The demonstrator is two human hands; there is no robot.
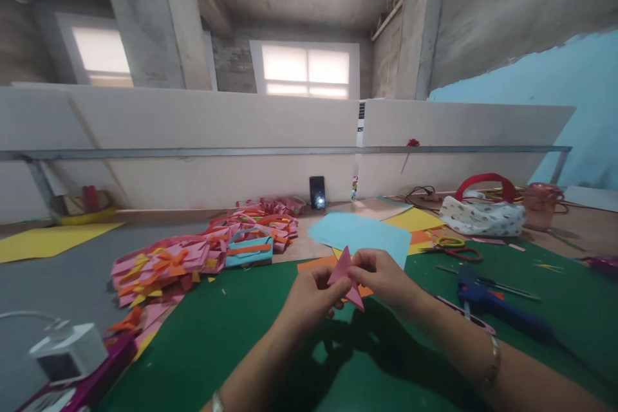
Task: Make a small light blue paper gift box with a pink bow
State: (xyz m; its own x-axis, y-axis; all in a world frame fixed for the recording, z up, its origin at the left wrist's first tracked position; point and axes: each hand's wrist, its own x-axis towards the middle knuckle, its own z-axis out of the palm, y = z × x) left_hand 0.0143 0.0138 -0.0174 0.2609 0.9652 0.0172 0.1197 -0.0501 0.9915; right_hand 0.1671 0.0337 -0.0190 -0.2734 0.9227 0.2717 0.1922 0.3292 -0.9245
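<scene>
Between my two hands is a small folded piece of pink paper (356, 299) with pointed ends, held just above the green mat. My left hand (313, 296) is closed on its left side, thumb across the front. My right hand (379, 273) pinches the same piece from the right. Right behind the hands lie an orange sheet (316, 264) and a large light blue sheet (360, 232). My fingers hide part of the pink piece, so its full shape does not show.
A pile of pink paper pieces (193, 251) and a light blue paper bag (249, 252) lie left. Scissors (456, 250), a blue glue gun (502, 306) and a cutter (466, 314) lie right on the green mat (232, 322). A phone (317, 192) leans at the back.
</scene>
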